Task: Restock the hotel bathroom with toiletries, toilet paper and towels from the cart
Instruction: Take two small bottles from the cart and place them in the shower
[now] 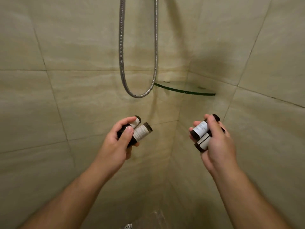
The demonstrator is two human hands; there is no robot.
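Head view: left hand [115, 140] and right hand [216, 141] each grip bottles [140, 132].

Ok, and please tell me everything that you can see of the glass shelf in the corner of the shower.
The glass shelf is a quarter-round pane of clear glass with a dark green curved front edge. It sits level in the corner, its two straight sides against the beige tiled walls, with a small fitting near each wall. Its left tip lies beside the metal shower hose; whether they touch is unclear. Its top looks bare.
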